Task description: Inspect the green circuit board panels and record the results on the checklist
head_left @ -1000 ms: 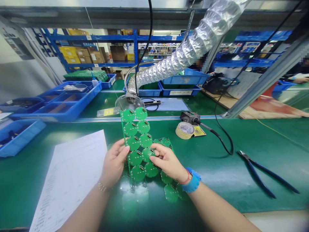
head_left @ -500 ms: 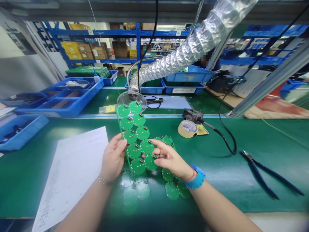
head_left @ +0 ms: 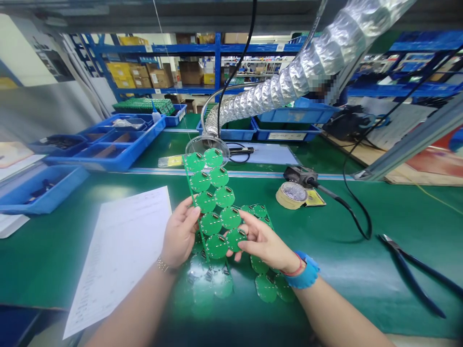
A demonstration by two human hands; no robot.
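A green circuit board panel [head_left: 211, 223] of several round boards, each with a small dark part and silvery solder points, is raised and tilted in front of me. My left hand [head_left: 182, 232] pinches its left edge strip between thumb and fingers. At its lower right edge, my right hand [head_left: 263, 243] grips the panel, thumb in front and some fingers behind it. Another circuit board panel [head_left: 265, 288] lies on the mat, partly hidden by my right hand. Below the raised panel are more round green shapes, washed out by glare.
A printed sheet [head_left: 125, 250] lies left on the green mat. On the right are cutting pliers [head_left: 408, 270], a round tin [head_left: 292, 194] and a black tool stand [head_left: 299, 175]. Blue trays [head_left: 123, 159] stand at the left. A foil duct [head_left: 275, 86] hangs over a clear dish [head_left: 193, 146].
The whole scene has shifted rightward in view as the camera turned slightly left. Both hands keep hold of the panel, its pose nearly the same.
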